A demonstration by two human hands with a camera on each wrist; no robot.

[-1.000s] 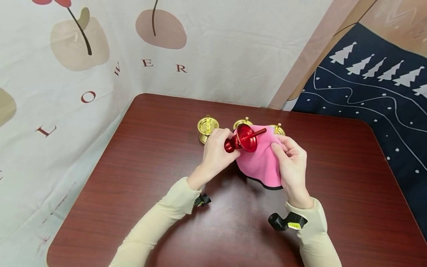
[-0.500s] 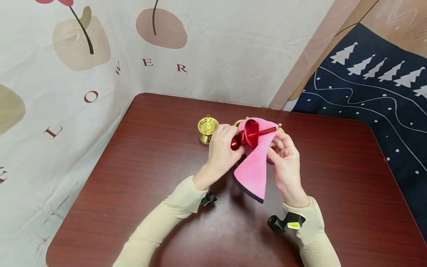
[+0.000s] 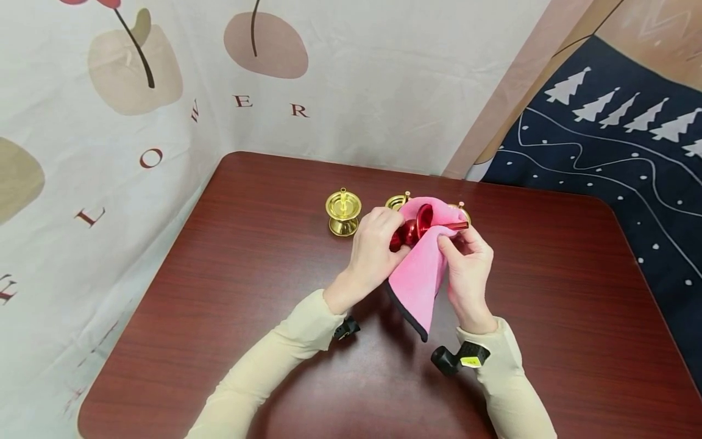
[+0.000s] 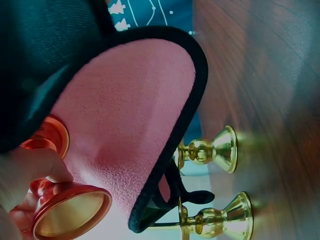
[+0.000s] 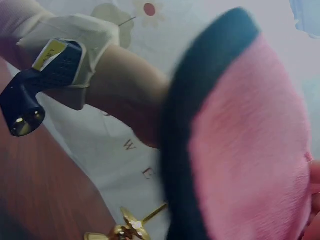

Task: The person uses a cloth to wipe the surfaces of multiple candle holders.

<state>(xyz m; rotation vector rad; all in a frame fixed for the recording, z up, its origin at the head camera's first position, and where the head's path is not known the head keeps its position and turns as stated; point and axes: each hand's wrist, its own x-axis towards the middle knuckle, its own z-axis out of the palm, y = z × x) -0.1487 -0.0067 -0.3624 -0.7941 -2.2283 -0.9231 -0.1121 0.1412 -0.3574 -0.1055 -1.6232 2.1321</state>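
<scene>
Tilted on its side above the table, a red metal candlestick (image 3: 409,231) is gripped round its stem by my left hand (image 3: 375,249). Its thin spike points right, toward my right hand (image 3: 470,268). That hand pinches a pink cloth (image 3: 421,268) with a black border, folded about the spike and drip pan; one corner hangs down. In the left wrist view the candlestick's base (image 4: 70,212) shows its hollow underside beside the cloth (image 4: 130,95). The cloth (image 5: 255,140) covers much of the right wrist view, and hides the candlestick there.
A gold candlestick (image 3: 343,212) stands upright on the brown table (image 3: 247,244), left of the hands. Two more gold candlesticks (image 4: 202,150) stand behind the cloth, partly hidden in the head view. A printed curtain (image 3: 373,73) hangs behind the table.
The cloth has gone from spread behind the candlestick to folded around its spike. My left hand and the candlestick have shifted a little to the right, with the spike now nearer level.
</scene>
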